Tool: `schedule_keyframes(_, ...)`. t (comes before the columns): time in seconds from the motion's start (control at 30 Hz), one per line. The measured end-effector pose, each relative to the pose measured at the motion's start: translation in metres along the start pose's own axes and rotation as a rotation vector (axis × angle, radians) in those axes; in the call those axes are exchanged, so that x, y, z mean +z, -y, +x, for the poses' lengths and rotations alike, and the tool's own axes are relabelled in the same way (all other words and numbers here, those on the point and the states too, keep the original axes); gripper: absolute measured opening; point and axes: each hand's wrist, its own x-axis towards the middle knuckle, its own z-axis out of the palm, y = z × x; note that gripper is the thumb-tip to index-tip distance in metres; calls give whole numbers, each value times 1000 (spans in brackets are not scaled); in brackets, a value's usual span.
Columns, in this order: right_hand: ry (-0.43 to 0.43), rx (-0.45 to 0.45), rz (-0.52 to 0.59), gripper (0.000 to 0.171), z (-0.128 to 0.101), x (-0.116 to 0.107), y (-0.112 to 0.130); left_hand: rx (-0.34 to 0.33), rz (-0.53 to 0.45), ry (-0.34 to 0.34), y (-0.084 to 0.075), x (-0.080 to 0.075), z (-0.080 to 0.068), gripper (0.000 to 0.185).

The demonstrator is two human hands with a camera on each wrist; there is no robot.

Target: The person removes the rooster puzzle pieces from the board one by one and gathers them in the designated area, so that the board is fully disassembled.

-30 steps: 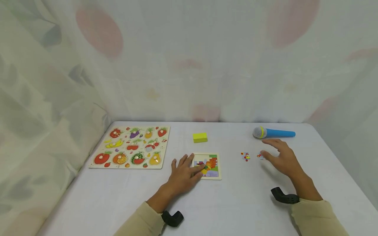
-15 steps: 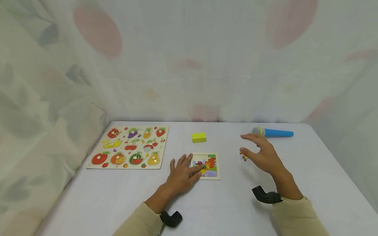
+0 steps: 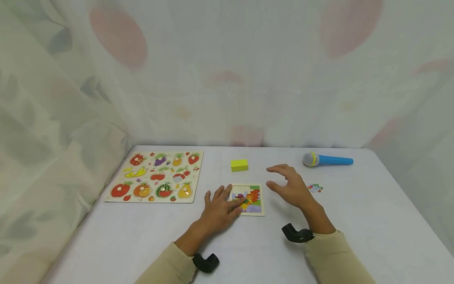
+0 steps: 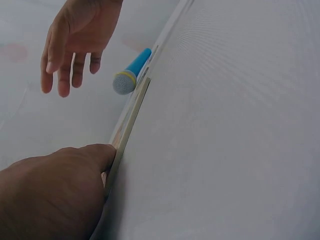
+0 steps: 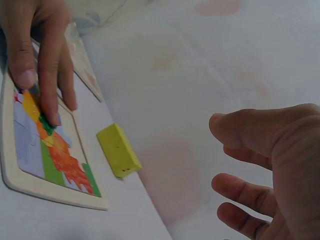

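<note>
My right hand [image 3: 289, 187] has travelled leftward since a second ago: then it hovered near the blue toy microphone [image 3: 328, 159] over the loose pieces, and now it hangs above the table just right of the small jigsaw board [image 3: 248, 199]. Its fingers are spread and lightly bent, and I cannot see anything held in them. Of the two loose puzzle pieces that lay right of the board a second ago, only one loose piece [image 3: 314, 187] shows now, lying on the white tabletop [image 3: 372, 221] behind my right hand. The other may be hidden by the hand; I cannot tell. My left hand [image 3: 220, 209] has not moved: it lies flat, fingers straight, with the fingertips [image 5: 22, 77] pressing on the left part of the board's picture.

The small jigsaw board is a pale wooden square frame lying flat near the middle of the table, right in front of me. Inside it the fitted pieces show orange, green, yellow, lilac and white patches, and a light patch remains at the upper middle. From the left wrist view it appears only as a thin edge.

A yellow block [image 3: 239, 165] sits just behind the board, apart from it. A large fruit puzzle board [image 3: 156, 177] lies well to the left.
</note>
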Motion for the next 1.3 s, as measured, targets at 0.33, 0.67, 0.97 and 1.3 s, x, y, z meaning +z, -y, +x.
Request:
schedule_keyframes(0.33, 34, 34, 46, 35, 6, 28, -6, -2, 2, 1, 0, -1, -1, 37)
schedule_keyframes(0.67, 91, 73, 81, 36, 5, 51, -22, -8, 21, 13, -1, 1, 0, 37)
schedule_keyframes(0.97, 142, 111, -30, 35, 4, 62, -28, -7, 41, 11, 1, 1, 2, 37)
schedule_keyframes(1.3, 145, 107, -192, 28, 4, 70, -29, 0, 38, 5, 0, 0, 1, 37)
